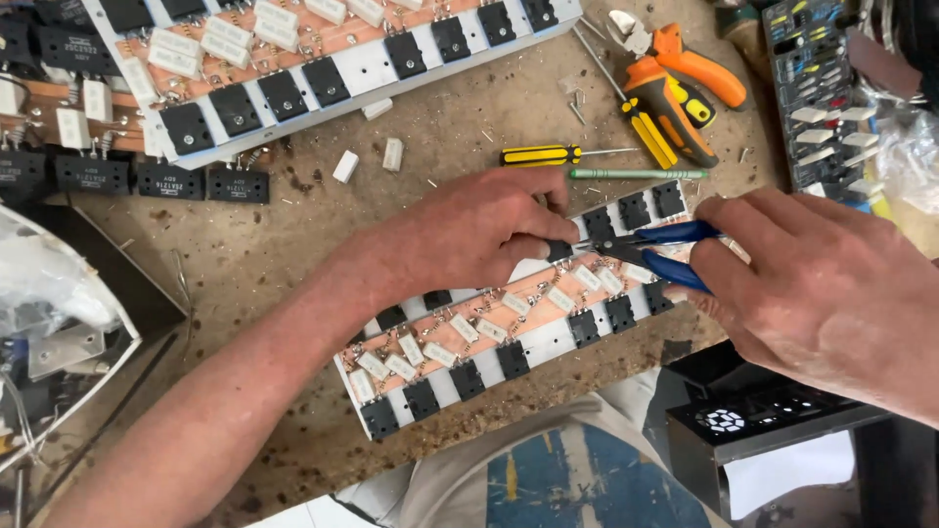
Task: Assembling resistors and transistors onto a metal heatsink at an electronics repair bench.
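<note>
A long circuit board strip (509,332), copper-coloured down the middle and lined with white ceramic resistors and black transistors along both edges, is laid diagonally on the worn wooden workbench (293,244), near its front edge. The strip is pressed down by the left hand (479,230), whose fingers are curled closed with the fingertips on the board's upper end. A pair of blue-handled pliers (655,249) is gripped by the right hand (831,293), fingers wrapped about the handles, and the tip of the tool is brought to the board just beside the left fingertips. Behind the hands, a yellow-and-black screwdriver (548,154) and a thin green screwdriver (636,174) are seen lying side by side, with orange-handled cutters (675,83) further back. A second, larger board of the same kind (323,68) is placed across the far left of the bench, and a few loose white resistors (370,161) are scattered between the two boards.
</note>
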